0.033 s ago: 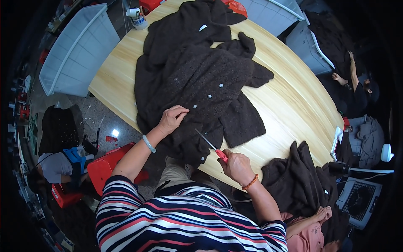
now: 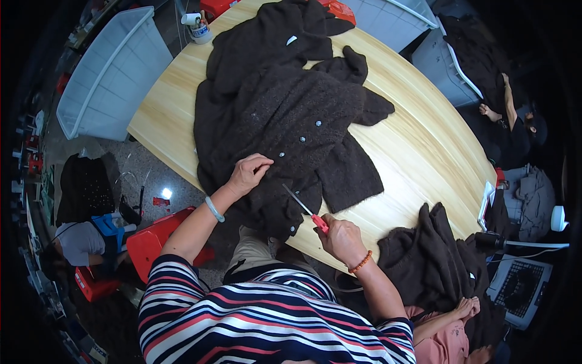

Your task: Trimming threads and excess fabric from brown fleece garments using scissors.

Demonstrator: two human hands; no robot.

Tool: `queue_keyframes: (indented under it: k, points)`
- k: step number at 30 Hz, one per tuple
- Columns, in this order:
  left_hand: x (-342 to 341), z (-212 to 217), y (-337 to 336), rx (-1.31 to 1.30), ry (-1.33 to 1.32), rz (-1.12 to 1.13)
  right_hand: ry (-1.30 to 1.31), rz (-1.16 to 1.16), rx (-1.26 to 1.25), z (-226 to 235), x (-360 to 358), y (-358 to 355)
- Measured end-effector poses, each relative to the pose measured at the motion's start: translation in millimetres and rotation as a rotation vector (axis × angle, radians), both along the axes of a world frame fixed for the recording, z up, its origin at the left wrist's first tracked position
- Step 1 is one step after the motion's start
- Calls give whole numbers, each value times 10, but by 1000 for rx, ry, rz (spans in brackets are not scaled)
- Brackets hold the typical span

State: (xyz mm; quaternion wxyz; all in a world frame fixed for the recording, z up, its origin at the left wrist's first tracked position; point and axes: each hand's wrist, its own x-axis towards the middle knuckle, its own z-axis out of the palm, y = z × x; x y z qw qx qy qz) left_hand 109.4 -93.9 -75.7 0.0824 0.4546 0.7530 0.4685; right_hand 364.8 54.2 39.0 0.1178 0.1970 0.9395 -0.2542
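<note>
A dark brown knitted cardigan [image 2: 267,115] lies spread over the table, with several shiny round buttons [image 2: 302,139] down its front. My left hand [image 2: 247,173], a pale bangle on its wrist, is closed in a pinch on the knit beside one button. Thumb and fingertips meet there; any thread between them is too small to see. In my right hand [image 2: 342,241] is a pair of red-handled scissors [image 2: 320,224]. Their narrow metal blades point up and left over the cardigan's lower front, near another button, and look closed together.
More dark knitwear [image 2: 418,255] hangs over the table's right edge, near a co-worker's hands [image 2: 465,308]. A cup of tools [image 2: 199,30] stands at the far left of the wooden table [image 2: 424,145]. Around it are a white bin [image 2: 115,79], a red stool [image 2: 154,242] and another seated person [image 2: 512,133].
</note>
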Motion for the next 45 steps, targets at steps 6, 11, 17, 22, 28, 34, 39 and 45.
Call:
queue_keyframes:
  k: [6,11,17,22,28,34,39,45]
  points:
    - [89,-17,-56,16,42,-40,-37,12,-11,31,16,-90]
    - [70,-40,-84,-1,130,-83,-31,69,10,16,139,-106]
    - [222,432,-378,-170,485,234,80,-46,-95,-35,229,-86]
    - [136,-77,-810,-386,-60,414,40,-65,-134,-124,358,-114]
    - [335,-56,-641,-172,-57,404,-51,11,-123,-176,301,-149]
    - [397,52,-627,-164,4,623,-60,67,-103,-222,153,-158]
    - [173,-128,-402,-369,-98,458,-48,219,-33,-266,22,-247]
    - [446,700,-85,142,-538,78,47,160,-120,-657,92,-181]
